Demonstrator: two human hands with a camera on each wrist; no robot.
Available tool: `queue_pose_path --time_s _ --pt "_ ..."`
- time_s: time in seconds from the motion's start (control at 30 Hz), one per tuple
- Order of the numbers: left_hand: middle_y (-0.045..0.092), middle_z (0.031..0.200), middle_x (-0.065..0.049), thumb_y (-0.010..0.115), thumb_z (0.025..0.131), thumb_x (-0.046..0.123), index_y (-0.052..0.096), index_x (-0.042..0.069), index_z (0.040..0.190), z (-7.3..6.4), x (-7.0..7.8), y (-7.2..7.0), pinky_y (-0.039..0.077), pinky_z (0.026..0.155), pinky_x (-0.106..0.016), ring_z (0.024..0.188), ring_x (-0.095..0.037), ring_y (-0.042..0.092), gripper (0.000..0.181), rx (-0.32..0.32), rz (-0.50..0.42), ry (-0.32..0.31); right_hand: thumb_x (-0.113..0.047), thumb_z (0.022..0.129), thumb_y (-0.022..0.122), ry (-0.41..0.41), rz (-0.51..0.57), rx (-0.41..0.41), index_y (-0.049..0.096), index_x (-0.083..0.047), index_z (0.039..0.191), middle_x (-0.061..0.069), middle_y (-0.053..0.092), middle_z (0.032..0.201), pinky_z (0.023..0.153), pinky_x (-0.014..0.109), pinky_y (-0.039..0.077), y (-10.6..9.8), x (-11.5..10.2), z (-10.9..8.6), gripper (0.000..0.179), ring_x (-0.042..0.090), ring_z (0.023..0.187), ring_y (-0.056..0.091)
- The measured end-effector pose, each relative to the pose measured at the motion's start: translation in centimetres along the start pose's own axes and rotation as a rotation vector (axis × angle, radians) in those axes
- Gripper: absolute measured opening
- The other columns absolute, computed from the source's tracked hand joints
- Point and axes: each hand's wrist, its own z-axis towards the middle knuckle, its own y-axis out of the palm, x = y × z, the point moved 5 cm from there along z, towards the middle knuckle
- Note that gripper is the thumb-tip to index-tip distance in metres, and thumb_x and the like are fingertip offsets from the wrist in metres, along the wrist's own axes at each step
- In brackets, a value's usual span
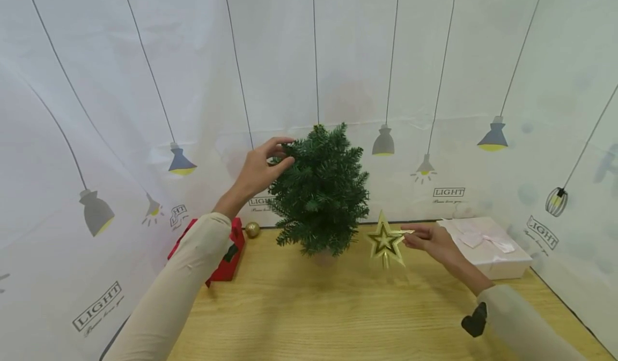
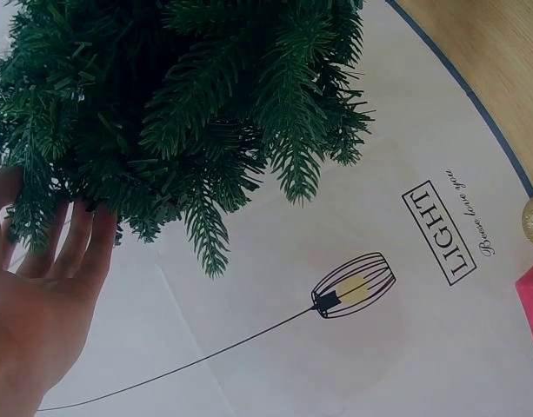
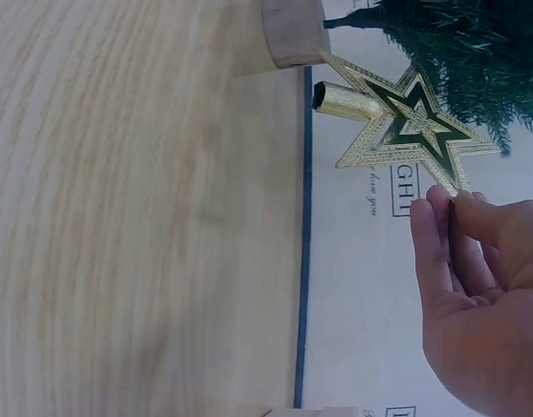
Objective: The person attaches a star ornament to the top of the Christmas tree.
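Observation:
A small green artificial Christmas tree [image 1: 321, 189] stands at the back of the wooden table on a round wooden base [image 3: 292, 35]. My left hand [image 1: 263, 168] is at its upper left side, thumb and fingers spread apart around branch tips. The left wrist view shows those fingers [image 2: 96, 248] reaching in among the needles, the tips partly hidden. My right hand [image 1: 434, 243] pinches a gold star tree topper [image 1: 374, 237] by one point, between thumb and fingertips. The star is right of the tree, its hollow tube [image 3: 349, 102] pointing down in the head view.
To the left sit a red gift box [image 1: 234, 259] and a gold ball ornament [image 1: 252, 229]. A pale pink box with a bow [image 1: 487, 237] is at the right, behind my right hand. A white backdrop with printed lamps [image 1: 352, 55] rises behind the wooden table [image 1: 328, 307].

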Motion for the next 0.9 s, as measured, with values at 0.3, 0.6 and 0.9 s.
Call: queue_pose_path --time_s 0.3,0.6,0.9 --pt "0.067 0.134 -0.018 0.07 0.102 0.02 0.059 0.014 0.146 0.0 -0.1 0.0 0.055 0.095 -0.054 0.117 -0.03 0.068 0.046 0.003 0.007 -0.002 -0.003 0.104 0.062 -0.072 0.013 0.011 0.054 0.015 0.141 0.001 0.078 0.1 0.087 0.028 0.059 -1.1 -2.5 -0.1 0.042 0.006 0.093 0.075" --pt "0.066 0.134 -0.019 0.071 0.102 0.019 0.059 0.012 0.145 0.0 0.0 -0.1 0.054 0.096 -0.054 0.117 -0.032 0.068 0.046 0.001 -0.002 -0.013 -0.008 0.105 0.063 -0.091 -0.066 0.035 0.056 0.011 0.142 0.01 0.077 0.107 0.088 0.029 0.059 -2.6 -4.6 -0.2 0.042 0.005 0.094 0.074" --pt "0.065 0.135 -0.021 0.07 0.102 0.019 0.059 0.012 0.145 0.0 -0.1 0.1 0.053 0.098 -0.056 0.119 -0.034 0.067 0.044 0.002 0.007 -0.029 -0.005 0.105 0.061 -0.084 -0.031 0.046 0.053 0.014 0.142 0.007 0.077 0.106 0.087 0.027 0.059 -3.7 -5.8 -0.3 0.043 0.007 0.094 0.075"
